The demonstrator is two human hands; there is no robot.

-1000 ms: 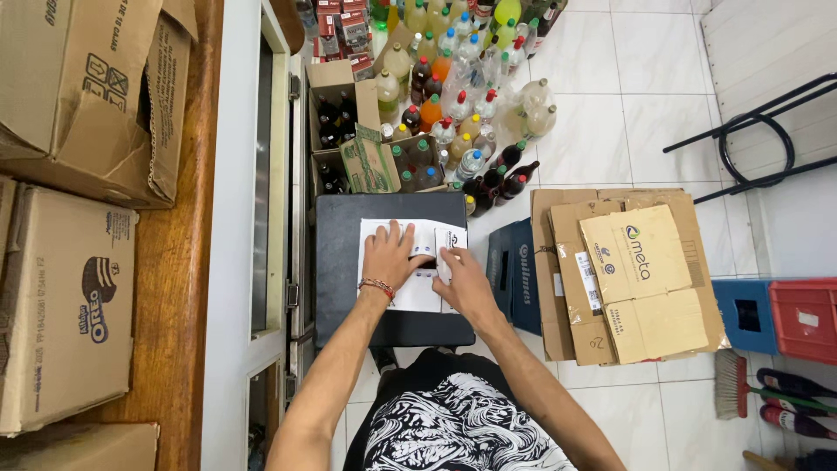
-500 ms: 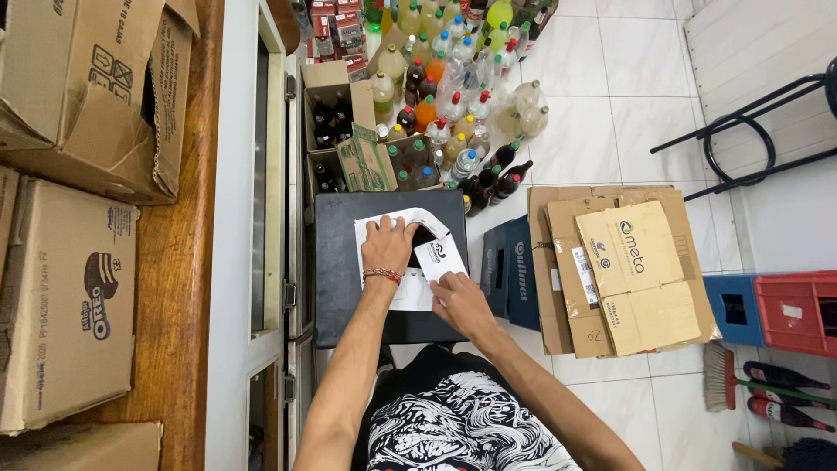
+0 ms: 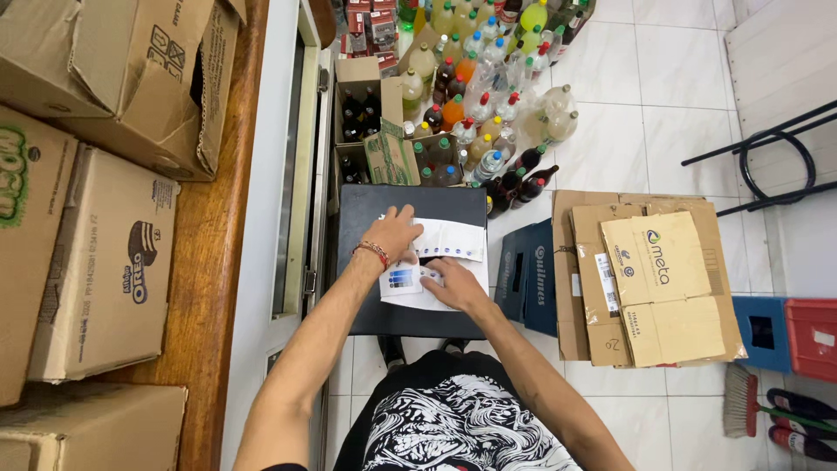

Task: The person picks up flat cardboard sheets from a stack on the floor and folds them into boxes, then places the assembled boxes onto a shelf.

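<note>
Both palms lie flat, fingers spread: left hand (image 3: pixel 394 234) at eleven o'clock, right hand (image 3: pixel 452 283) at five, pressing white printed paper (image 3: pixel 453 244) partly folded on a black surface (image 3: pixel 366 209).

Looks to me like a shop stockroom. I see a crowd of drink bottles (image 3: pixel 475 105) standing on the white tile floor (image 3: pixel 663 78), stacked cartons (image 3: pixel 96 262) on a wooden shelf (image 3: pixel 205 288), flattened cardboard (image 3: pixel 649 275) beside a broom (image 3: pixel 767 410), and red and blue crates (image 3: pixel 785 336).
</note>
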